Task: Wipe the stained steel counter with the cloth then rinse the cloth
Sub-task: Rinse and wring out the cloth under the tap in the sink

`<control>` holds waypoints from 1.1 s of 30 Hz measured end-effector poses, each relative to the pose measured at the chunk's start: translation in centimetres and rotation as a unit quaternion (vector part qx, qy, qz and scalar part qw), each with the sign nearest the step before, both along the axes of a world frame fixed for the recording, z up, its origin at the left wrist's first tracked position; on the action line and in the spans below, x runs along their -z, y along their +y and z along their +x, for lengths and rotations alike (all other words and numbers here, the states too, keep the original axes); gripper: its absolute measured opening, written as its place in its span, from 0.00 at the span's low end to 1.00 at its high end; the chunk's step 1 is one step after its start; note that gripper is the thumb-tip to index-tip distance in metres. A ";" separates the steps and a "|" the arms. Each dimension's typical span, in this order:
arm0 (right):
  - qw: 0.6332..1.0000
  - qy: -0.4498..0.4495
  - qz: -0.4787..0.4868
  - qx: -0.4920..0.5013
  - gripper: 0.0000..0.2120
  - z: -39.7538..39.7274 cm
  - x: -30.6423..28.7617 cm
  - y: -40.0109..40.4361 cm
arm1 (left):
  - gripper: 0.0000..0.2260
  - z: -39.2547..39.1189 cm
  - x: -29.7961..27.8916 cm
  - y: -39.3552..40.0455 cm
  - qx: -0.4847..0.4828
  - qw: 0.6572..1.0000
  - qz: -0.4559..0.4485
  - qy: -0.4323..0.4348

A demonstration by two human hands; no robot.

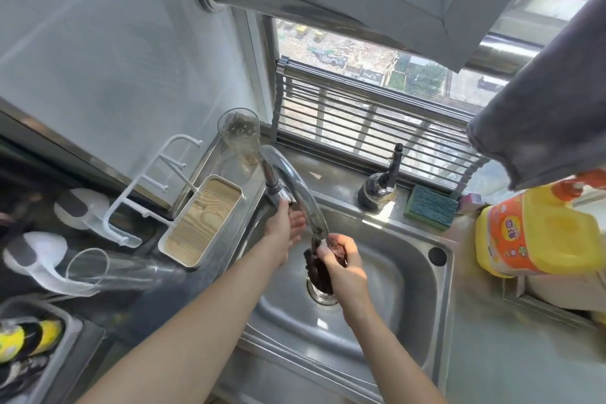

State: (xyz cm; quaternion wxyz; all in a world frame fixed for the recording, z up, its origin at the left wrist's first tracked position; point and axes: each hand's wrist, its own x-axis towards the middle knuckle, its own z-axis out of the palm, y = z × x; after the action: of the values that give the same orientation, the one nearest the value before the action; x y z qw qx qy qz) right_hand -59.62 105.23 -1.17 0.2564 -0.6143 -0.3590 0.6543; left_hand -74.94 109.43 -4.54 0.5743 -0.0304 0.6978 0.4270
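I judge we're on the rinse step: wiping looks finished, and the cloth [323, 264] is in the sink [403, 275], under the tap [295, 193] spout.

My right hand [344, 259] is closed round the cloth, fingers curled over its top, holding it just below the spout with the dark tail hanging toward the drain [323, 293] beneath. My left hand [285, 223] reaches up to the tap base just left of the right hand, fingers fairly straight and touching the lever area; I can't tell whether it truly grips.

Next, I'd say, set the flow with the left, then squeeze and turn the cloth under the water.
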 end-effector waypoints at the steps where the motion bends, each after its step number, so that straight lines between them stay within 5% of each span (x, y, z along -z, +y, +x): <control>1: 0.997 -0.061 0.036 -0.026 0.10 0.1 0.2 0.0 | 0.17 -0.1 0.7 -0.9 0.049 0.999 -0.007 0.003; 3: 0.972 -0.179 0.113 -0.104 0.12 0.4 0.7 -0.1 | 0.11 -0.1 2.3 -3.1 0.192 0.979 -0.027 0.067; 6: 0.929 -0.253 0.220 -0.156 0.11 0.6 0.7 -0.7 | 0.29 -0.1 4.7 -6.6 0.415 0.889 -0.003 0.196; 9: 0.918 -0.252 0.263 -0.154 0.04 1.0 -0.1 -0.9 | 0.47 0.7 3.9 -8.7 0.521 0.823 0.076 0.214; 11: 0.932 -0.217 0.261 -0.129 0.02 1.5 -0.8 -0.8 | 0.50 2.0 3.2 -9.2 0.534 0.796 0.159 0.235; 13: 0.951 -0.152 0.252 -0.093 0.03 2.0 -1.9 -0.4 | 0.39 2.8 3.4 -9.4 0.494 0.809 0.220 0.231; 16: 0.981 -0.071 0.182 -0.002 0.03 3.1 -2.0 0.7 | 0.13 2.4 2.7 -9.7 0.394 0.888 0.187 0.146; 18: 0.990 -0.066 0.123 0.037 0.03 4.1 -1.0 1.4 | 0.08 1.8 1.8 -9.8 0.367 0.906 0.167 0.129; 22: 0.978 -0.193 0.070 -0.045 0.09 5.9 2.3 1.6 | 0.10 0.9 0.3 -9.3 0.423 0.866 0.178 0.198; 25: 0.904 -0.337 0.100 -0.243 0.23 5.9 3.7 1.4 | 0.13 1.0 -0.4 -8.8 0.509 0.808 0.183 0.236; 28: 0.861 -0.245 0.154 -0.419 0.37 4.7 3.9 1.2 | 0.16 1.5 -0.8 -8.2 0.536 0.774 0.210 0.264; 30: 0.848 -0.210 0.194 -0.447 0.29 3.8 3.6 1.4 | 0.17 1.4 -0.4 -8.1 0.523 0.784 0.212 0.258; 33: 0.882 -0.213 0.194 -0.372 0.15 3.4 2.4 2.0 | 0.26 0.7 0.2 -8.4 0.466 0.845 0.175 0.196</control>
State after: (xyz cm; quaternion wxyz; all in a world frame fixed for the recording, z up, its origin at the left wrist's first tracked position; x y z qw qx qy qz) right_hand -56.19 107.21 -3.58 0.0257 -0.4984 -0.7269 0.4717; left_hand -74.20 101.07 -4.69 0.5523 0.4835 0.6420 0.2214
